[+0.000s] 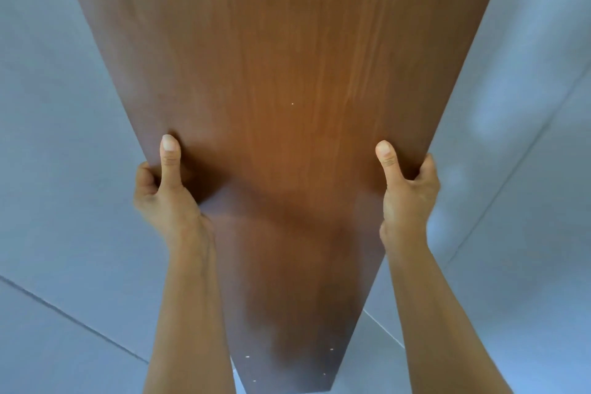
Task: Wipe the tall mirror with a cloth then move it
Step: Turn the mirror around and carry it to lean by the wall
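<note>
Head view looks steeply down the brown wood-grain back of the tall mirror, which fills the middle of the picture from the top edge and narrows toward its bottom end low in the frame. The glass side faces away and cannot be seen. A few small pale dots, perhaps screws or pins, show near the bottom end and one sits near the middle of the panel.

The left hand grips the mirror's left edge about halfway down the visible panel, thumb pressed flat and pointing up on the wooden back, the fingers wrapped around the edge to the hidden side. The right hand holds the right edge at nearly the same height in the same way, thumb upright on the wood, fingers curled over the edge. Both hands are closed firmly on the mirror, and both bare forearms reach up from the bottom of the frame.

Beneath and around the mirror lies a pale grey tiled floor, with thin joint lines running diagonally at the lower left and along the right side.
</note>
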Motion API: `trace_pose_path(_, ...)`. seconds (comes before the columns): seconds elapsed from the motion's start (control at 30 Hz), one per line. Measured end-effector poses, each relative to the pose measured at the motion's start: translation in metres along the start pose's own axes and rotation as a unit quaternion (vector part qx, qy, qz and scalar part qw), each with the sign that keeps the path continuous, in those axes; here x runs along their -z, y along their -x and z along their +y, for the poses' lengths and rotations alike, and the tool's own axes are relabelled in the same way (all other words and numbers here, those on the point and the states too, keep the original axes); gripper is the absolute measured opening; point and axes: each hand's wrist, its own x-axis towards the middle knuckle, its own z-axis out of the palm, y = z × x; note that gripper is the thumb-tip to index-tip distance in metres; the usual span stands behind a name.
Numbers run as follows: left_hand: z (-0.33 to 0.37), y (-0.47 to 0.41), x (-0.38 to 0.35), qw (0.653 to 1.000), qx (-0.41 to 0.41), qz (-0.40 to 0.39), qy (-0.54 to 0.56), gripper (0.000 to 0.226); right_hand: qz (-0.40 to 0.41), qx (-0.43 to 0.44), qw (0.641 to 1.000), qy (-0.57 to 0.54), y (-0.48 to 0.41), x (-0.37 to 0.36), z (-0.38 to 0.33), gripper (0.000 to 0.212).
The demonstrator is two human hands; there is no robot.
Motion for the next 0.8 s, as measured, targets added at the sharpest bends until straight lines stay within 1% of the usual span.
trace_pose_path(0.13, -0.008, 0.028, -0.023, 0.999, 0.028, -0.032, 0.015, 0.058, 0.036, 0.016, 0.999, 0.0, -0.009, 0.043, -0.014, 0.038)
trace_pose_path(0.17, -0.01, 0.039, -0.032, 0.998, 0.036, -0.042, 0.021, 0.058, 0.046, 0.023, 0.999, 0.002, -0.011, 0.057, -0.018, 0.042)
trace_pose_path(0.23, -0.013, 0.051, -0.041, 0.997, 0.047, -0.056, 0.031, 0.056, 0.06, 0.028, 0.998, 0.002, -0.012, 0.072, -0.022, 0.066)
trace_pose_path(0.27, -0.016, 0.063, -0.048, 0.995, 0.056, -0.072, 0.039, 0.055, 0.077, 0.038, 0.996, 0.008, -0.011, 0.087, -0.025, 0.071)
trace_pose_path(0.3, -0.019, 0.071, -0.052, 0.994, 0.063, -0.083, 0.045, 0.054, 0.088, 0.046, 0.995, 0.008, -0.011, 0.097, -0.029, 0.066)
trace_pose_path(0.37, -0.024, 0.082, -0.06, 0.99, 0.086, -0.095, 0.056, 0.054, 0.105, 0.052, 0.993, 0.013, -0.01, 0.114, -0.033, 0.045)
trace_pose_path(0.4, -0.026, 0.09, -0.066, 0.987, 0.1, -0.111, 0.064, 0.054, 0.125, 0.06, 0.99, 0.019, -0.009, 0.125, -0.035, 0.038)
trace_pose_path(0.43, -0.029, 0.095, -0.07, 0.984, 0.11, -0.123, 0.072, 0.054, 0.137, 0.066, 0.988, 0.024, -0.008, 0.133, -0.038, 0.037)
trace_pose_path(0.53, -0.033, 0.111, -0.084, 0.971, 0.141, -0.165, 0.095, 0.054, 0.174, 0.082, 0.981, 0.036, -0.003, 0.155, -0.046, 0.049)
trace_pose_path(0.57, -0.033, 0.12, -0.09, 0.963, 0.157, -0.192, 0.102, 0.053, 0.195, 0.091, 0.976, 0.04, 0.001, 0.166, -0.049, 0.047)
trace_pose_path(0.67, -0.032, 0.142, -0.102, 0.952, 0.174, -0.229, 0.104, 0.043, 0.241, 0.108, 0.963, 0.053, 0.011, 0.189, -0.058, 0.031)
trace_pose_path(0.73, -0.029, 0.16, -0.111, 0.939, 0.184, -0.262, 0.121, 0.033, 0.278, 0.122, 0.951, 0.052, 0.02, 0.204, -0.065, 0.031)
trace_pose_path(0.8, -0.025, 0.178, -0.119, 0.925, 0.205, -0.298, 0.119, 0.03, 0.313, 0.136, 0.938, 0.054, 0.032, 0.22, -0.071, 0.034)
